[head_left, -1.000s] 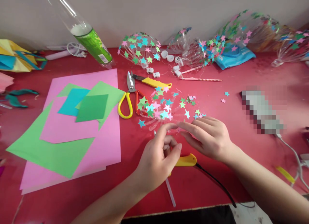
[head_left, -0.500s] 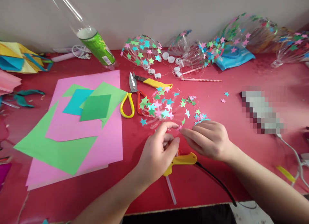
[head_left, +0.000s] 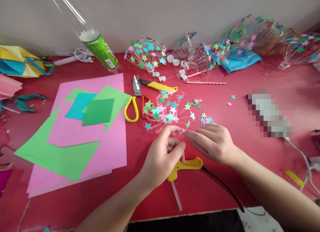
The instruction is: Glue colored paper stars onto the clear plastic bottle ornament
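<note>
My right hand [head_left: 212, 142] is closed, its thumb and index fingertips pinching a small pink paper star [head_left: 183, 130]. From the other side, the index fingertip of my left hand [head_left: 163, 155] reaches to the same star. The left hand's other fingers curl in near the thumb; what they hold, if anything, is hidden. Just behind the hands lies a clear plastic piece cut into strips [head_left: 163, 125], with green, blue and pink stars on the strips. A yellow hot glue gun [head_left: 192, 163], partly covered by my left hand, lies below with a glue stick [head_left: 176, 195] protruding.
Loose stars [head_left: 207, 119] lie right of the strips. Scissors [head_left: 135, 105] and a yellow cutter knife [head_left: 160, 86] lie behind, with coloured paper [head_left: 115, 142] at left. A green-labelled bottle [head_left: 100, 49] and star-covered plastic pieces [head_left: 145, 52] line the wall. A pixelated device [head_left: 268, 114] lies at right.
The view has shifted slightly. My right fingertips and the pink star have moved a little left, closer to my left index fingertip. The glue gun and other things stay in place.
</note>
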Action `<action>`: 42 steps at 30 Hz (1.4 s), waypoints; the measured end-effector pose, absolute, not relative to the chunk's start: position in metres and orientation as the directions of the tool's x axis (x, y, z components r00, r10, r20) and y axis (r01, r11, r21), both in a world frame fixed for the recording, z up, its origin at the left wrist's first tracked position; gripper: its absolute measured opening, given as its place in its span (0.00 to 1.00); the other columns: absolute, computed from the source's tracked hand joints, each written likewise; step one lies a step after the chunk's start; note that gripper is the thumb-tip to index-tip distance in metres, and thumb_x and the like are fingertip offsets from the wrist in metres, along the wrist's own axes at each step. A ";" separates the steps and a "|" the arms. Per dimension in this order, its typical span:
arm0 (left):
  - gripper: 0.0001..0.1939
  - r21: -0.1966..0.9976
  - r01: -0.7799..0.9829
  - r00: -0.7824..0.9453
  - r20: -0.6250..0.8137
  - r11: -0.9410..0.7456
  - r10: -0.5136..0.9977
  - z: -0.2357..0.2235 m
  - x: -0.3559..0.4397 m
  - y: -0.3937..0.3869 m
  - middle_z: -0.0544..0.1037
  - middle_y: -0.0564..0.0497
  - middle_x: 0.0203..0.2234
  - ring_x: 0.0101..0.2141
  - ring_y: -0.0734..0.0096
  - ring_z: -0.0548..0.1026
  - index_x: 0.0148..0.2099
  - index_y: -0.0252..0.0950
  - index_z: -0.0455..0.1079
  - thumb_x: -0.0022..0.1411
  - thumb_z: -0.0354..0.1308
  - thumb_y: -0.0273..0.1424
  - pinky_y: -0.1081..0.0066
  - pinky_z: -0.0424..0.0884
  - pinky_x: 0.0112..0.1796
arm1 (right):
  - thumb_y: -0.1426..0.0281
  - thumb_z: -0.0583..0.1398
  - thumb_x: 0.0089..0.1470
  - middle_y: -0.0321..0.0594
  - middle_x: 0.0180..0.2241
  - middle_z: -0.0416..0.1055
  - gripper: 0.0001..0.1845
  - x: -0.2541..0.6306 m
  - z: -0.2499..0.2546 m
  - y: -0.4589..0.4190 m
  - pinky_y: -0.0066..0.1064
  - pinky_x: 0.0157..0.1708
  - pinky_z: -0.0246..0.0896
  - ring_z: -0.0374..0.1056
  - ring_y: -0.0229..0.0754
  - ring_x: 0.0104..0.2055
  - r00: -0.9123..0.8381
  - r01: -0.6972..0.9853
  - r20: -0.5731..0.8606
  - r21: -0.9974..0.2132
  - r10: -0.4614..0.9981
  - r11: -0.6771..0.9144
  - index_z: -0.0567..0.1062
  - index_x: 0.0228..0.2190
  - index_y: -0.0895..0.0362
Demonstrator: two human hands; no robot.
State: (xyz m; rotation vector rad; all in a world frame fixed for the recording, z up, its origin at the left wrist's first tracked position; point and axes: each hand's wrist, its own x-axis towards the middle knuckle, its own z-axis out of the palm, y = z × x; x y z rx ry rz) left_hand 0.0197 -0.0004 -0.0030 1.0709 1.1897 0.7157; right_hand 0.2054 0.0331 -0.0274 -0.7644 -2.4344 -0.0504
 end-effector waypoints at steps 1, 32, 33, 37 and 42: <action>0.11 0.929 0.088 0.260 -0.371 0.360 0.892 -0.003 0.020 0.000 0.71 0.60 0.17 0.13 0.83 0.59 0.47 0.38 0.60 0.62 0.52 0.29 0.79 0.56 0.15 | 0.76 0.57 0.59 0.31 0.18 0.64 0.07 0.205 -0.027 0.033 0.29 0.21 0.51 0.58 0.33 0.21 -0.667 0.533 0.538 -0.139 0.515 0.835 0.73 0.40 0.63; 0.12 0.856 0.485 0.106 0.148 -0.181 0.983 0.010 -0.011 -0.012 0.72 0.59 0.19 0.16 0.80 0.66 0.50 0.37 0.66 0.64 0.53 0.27 0.77 0.64 0.19 | 0.72 0.57 0.55 0.43 0.36 0.73 0.09 0.243 -0.024 0.054 0.30 0.28 0.50 0.68 0.42 0.37 -0.351 0.932 -0.139 0.046 0.926 0.360 0.75 0.37 0.58; 0.11 0.844 0.501 0.101 0.161 -0.190 0.982 0.011 -0.014 -0.011 0.72 0.59 0.19 0.16 0.80 0.66 0.49 0.37 0.67 0.63 0.53 0.27 0.78 0.64 0.19 | 0.71 0.57 0.56 0.43 0.37 0.72 0.09 0.241 -0.024 0.053 0.30 0.29 0.50 0.68 0.42 0.37 -0.368 0.925 -0.132 0.048 0.920 0.377 0.75 0.38 0.58; 0.09 0.845 0.514 0.037 0.150 -0.147 0.988 0.005 -0.026 -0.007 0.72 0.58 0.20 0.17 0.80 0.66 0.46 0.37 0.69 0.63 0.54 0.27 0.78 0.63 0.19 | 0.68 0.56 0.57 0.44 0.34 0.72 0.09 0.235 -0.028 0.049 0.31 0.28 0.48 0.67 0.43 0.37 -0.420 0.901 -0.109 0.067 0.901 0.428 0.74 0.34 0.59; 0.08 0.917 0.395 -0.065 0.087 -0.055 0.994 -0.012 -0.030 -0.005 0.72 0.57 0.19 0.15 0.81 0.63 0.44 0.37 0.69 0.63 0.53 0.27 0.78 0.62 0.18 | 0.72 0.54 0.58 0.44 0.30 0.71 0.11 0.234 -0.032 0.051 0.32 0.28 0.46 0.66 0.42 0.34 -0.441 0.890 -0.081 0.090 0.894 0.447 0.74 0.28 0.59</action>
